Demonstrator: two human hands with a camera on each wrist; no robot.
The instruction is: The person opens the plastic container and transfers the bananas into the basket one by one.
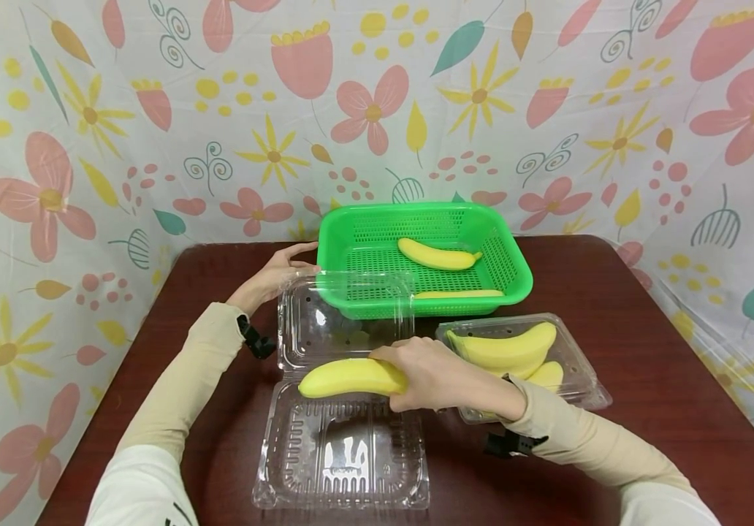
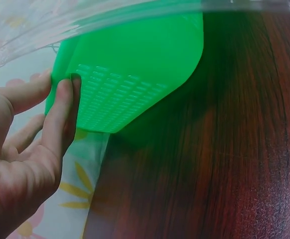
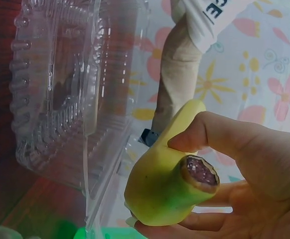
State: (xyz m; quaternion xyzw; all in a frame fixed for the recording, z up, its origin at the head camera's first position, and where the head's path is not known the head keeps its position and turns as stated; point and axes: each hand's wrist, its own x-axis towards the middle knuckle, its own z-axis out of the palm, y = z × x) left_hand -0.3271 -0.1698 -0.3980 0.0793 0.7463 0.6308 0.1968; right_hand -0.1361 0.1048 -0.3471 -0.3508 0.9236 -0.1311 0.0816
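Note:
My right hand [image 1: 428, 374] grips a yellow banana [image 1: 351, 378] near its stem end, over the hinge of an opened clear plastic clamshell box [image 1: 340, 467]. Up close in the right wrist view, the cut brown stem of the banana [image 3: 160, 184] faces the camera, with the thumb on one side and fingers on the other. Fingertips of my left hand [image 1: 276, 276] touch the left rim of a green perforated basket [image 1: 523, 288]. The left wrist view shows those fingers, loosely extended, against the outer side of the basket [image 2: 135, 55]. The raised clear lid [image 1: 344, 321] leans toward the basket's front.
Inside the basket lie a banana [image 1: 439, 256] and another yellow one [image 1: 459, 294] along its front wall. A second clear box [image 1: 587, 380] with bananas [image 1: 508, 351] stands at the right. Everything rests on a dark wooden table [image 1: 219, 453], with a flower-patterned curtain [image 1: 370, 168] behind.

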